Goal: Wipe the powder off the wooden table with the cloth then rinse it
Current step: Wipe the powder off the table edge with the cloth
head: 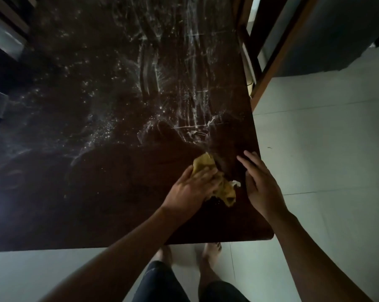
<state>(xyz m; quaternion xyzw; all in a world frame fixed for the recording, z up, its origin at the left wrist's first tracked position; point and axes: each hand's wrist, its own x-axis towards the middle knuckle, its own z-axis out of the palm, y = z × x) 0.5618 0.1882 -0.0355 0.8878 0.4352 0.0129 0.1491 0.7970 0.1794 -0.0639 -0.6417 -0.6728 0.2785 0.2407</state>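
Note:
A dark wooden table (97, 203) fills most of the view. White powder (153, 83) lies over its far and middle parts in streaks and specks; the near part looks wiped. My left hand (190, 188) presses a crumpled yellow cloth (224, 190) onto the table near the right edge. A small white clump of powder (236, 183) sits beside the cloth. My right hand (260, 184) is cupped on its side along the table's right edge, fingers together, just right of the cloth and holding nothing.
A wooden chair frame (269, 68) stands at the table's far right corner. Pale floor tiles (326, 160) lie to the right and in front of the table. My bare feet (208, 258) stand at the near edge. Dark furniture (1, 105) sits at the left.

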